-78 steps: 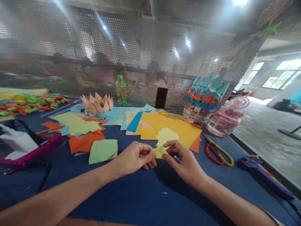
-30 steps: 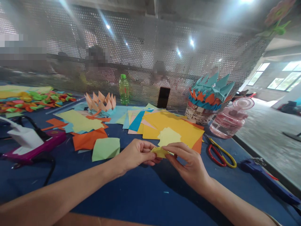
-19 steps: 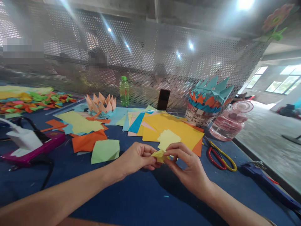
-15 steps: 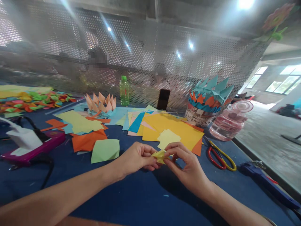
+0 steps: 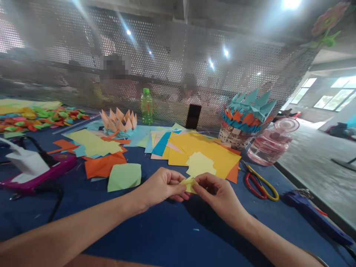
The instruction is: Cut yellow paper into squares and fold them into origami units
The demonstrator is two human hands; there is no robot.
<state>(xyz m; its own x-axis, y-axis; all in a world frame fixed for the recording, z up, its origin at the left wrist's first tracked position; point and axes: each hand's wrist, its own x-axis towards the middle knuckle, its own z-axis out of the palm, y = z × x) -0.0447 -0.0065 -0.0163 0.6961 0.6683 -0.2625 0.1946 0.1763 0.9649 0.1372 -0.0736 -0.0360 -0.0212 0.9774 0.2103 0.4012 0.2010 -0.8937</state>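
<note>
Left hand point(image 5: 172, 187) and right hand point(image 5: 215, 191) pinch small folded yellow paper point(image 5: 190, 184) between them | paper over blue desk point(image 5: 161, 231), inward from near edge | red-and-yellow-handled scissors point(image 5: 260, 183) toward desk's right edge

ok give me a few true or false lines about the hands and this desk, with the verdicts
1. The left hand and right hand hold one small yellow paper. True.
2. The right hand grips the scissors. False: the scissors lie on the table, to its right.
3. The green-capped bottle stands upright. True.
4. The light green sheet is right of both hands. False: the light green sheet lies left of them.
</note>
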